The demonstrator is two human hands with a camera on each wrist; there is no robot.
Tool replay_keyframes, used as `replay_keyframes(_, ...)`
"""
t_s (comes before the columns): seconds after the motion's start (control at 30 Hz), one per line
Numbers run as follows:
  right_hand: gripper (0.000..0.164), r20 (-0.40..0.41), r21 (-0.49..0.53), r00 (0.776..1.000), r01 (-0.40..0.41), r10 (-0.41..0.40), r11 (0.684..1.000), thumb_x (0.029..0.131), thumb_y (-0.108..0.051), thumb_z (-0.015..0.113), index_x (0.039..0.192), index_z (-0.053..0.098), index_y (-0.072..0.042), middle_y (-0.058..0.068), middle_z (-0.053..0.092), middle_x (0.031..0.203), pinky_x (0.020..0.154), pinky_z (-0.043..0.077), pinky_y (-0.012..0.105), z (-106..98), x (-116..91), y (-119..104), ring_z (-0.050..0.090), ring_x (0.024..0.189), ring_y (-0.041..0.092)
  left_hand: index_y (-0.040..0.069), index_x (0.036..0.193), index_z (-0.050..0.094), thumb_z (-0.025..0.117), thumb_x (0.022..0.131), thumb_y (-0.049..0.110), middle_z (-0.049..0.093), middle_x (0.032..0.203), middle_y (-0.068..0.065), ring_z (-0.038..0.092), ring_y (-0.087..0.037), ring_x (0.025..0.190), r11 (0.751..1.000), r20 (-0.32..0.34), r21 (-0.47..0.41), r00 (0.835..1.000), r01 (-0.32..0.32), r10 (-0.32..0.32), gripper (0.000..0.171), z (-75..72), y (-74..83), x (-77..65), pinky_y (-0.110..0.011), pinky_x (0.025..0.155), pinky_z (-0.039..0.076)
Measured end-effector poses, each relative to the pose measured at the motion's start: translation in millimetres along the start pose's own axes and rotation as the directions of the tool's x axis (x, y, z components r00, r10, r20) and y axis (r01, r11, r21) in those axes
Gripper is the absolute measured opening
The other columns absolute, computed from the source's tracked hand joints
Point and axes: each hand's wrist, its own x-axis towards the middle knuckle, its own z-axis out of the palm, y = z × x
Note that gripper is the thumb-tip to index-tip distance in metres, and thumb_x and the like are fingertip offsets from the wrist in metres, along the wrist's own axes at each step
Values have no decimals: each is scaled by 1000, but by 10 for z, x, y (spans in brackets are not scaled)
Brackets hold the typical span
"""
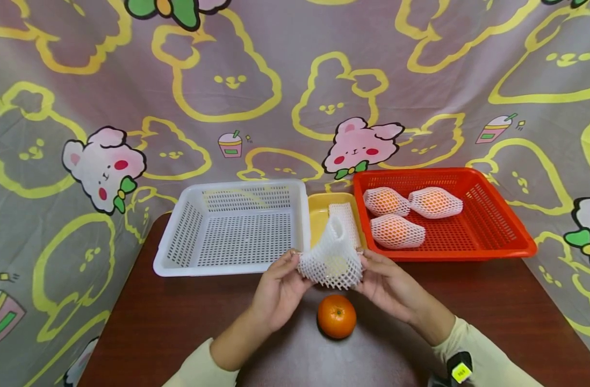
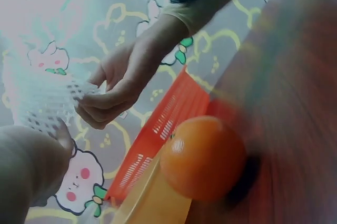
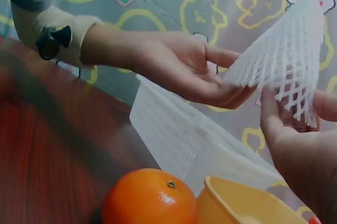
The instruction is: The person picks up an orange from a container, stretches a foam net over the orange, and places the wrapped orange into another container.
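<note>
A white foam fruit net is stretched between my two hands, its open end spread toward me and its narrow end pointing up. My left hand pinches its left edge between thumb and fingers. On the other side, my right hand pinches the right edge. An unwrapped orange sits on the table just below the net, touched by neither hand. In the right wrist view the net hangs as a cone from the fingers, with the orange beneath.
A white basket stands at the back left. The red basket on the right holds three net-wrapped oranges. Between them, a yellow tray contains another flat foam net. A patterned cloth hangs behind the table.
</note>
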Motion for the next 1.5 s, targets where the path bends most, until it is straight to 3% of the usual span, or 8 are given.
replay_keyframes(0.17, 39, 20, 114, 1000, 11, -13, 993, 106, -14, 19, 136, 44, -7, 6, 54, 133, 106, 42, 36, 6, -8, 7, 53, 122, 19, 10, 108, 54, 32, 105, 16, 66, 107, -1, 61, -12, 103, 979, 14, -184, 996, 87, -86, 24, -29, -2, -11, -28, 95, 49)
replay_keyframes(0.3, 42, 28, 177, 999, 12, -17, 984, 106, -16, 16, 138, 41, -6, 7, 50, 138, 112, 35, 40, -6, -14, 19, 48, 129, 21, 7, 120, 54, 35, 104, 19, 68, 110, -3, 64, -12, 101, 973, 8, -151, 985, 174, -175, 27, -43, -54, -32, -26, 88, 53)
replay_keyframes(0.47, 42, 27, 181, 1000, -5, 0, 983, 107, -18, 15, 131, 47, -7, 5, 57, 128, 106, 42, 34, -23, -39, 43, 54, 119, 18, 4, 127, 53, 35, 103, 18, 66, 118, -6, 63, -15, 108, 960, 111, -79, 959, 270, -261, 33, -81, -160, -72, -29, 92, 52)
replay_keyframes(0.67, 45, 2, 122, 1000, -19, 18, 992, 107, -14, 17, 124, 58, -6, 4, 65, 118, 96, 50, 28, -40, -107, 98, 62, 107, 13, 6, 124, 55, 31, 103, 16, 65, 119, -3, 61, -12, 111, 956, 166, -118, 954, 269, -248, 33, -111, -232, -99, -27, 97, 48)
replay_keyframes(0.93, 41, -22, -37, 986, -164, 164, 986, 106, -16, 22, 125, 59, -9, 3, 65, 121, 97, 49, 31, -78, -182, 183, 61, 111, 14, 8, 129, 44, 27, 102, 21, 58, 126, 0, 53, -10, 117, 960, 95, -197, 979, 197, -181, 34, -137, -176, -101, -27, 104, 39)
replay_keyframes(1.13, 39, -6, -124, 980, -199, 200, 972, 105, -13, 26, 122, 61, -6, 2, 67, 115, 92, 52, 31, -121, -235, 221, 62, 106, 12, 11, 108, 57, 27, 103, 26, 68, 104, 2, 63, -8, 99, 963, 75, -132, 971, 236, -228, 34, -182, -156, -142, -23, 89, 49)
replay_keyframes(1.27, 39, 0, -135, 978, -205, 207, 969, 105, -12, 26, 119, 62, -5, 2, 68, 112, 89, 53, 29, -155, -273, 235, 63, 102, 12, 10, 111, 57, 27, 105, 27, 70, 104, 0, 65, -9, 99, 959, 62, -93, 963, 266, -261, 36, -232, -188, -178, -24, 87, 52)
replay_keyframes(1.5, 37, -99, -108, 977, -199, 188, 974, 106, -17, 29, 123, 60, -7, 1, 67, 113, 86, 54, 26, -214, -303, 251, 64, 100, 11, 5, 118, 57, 38, 103, 28, 70, 104, -1, 66, -10, 97, 956, -136, 20, 949, 291, -286, 33, -293, -358, -218, -26, 86, 53)
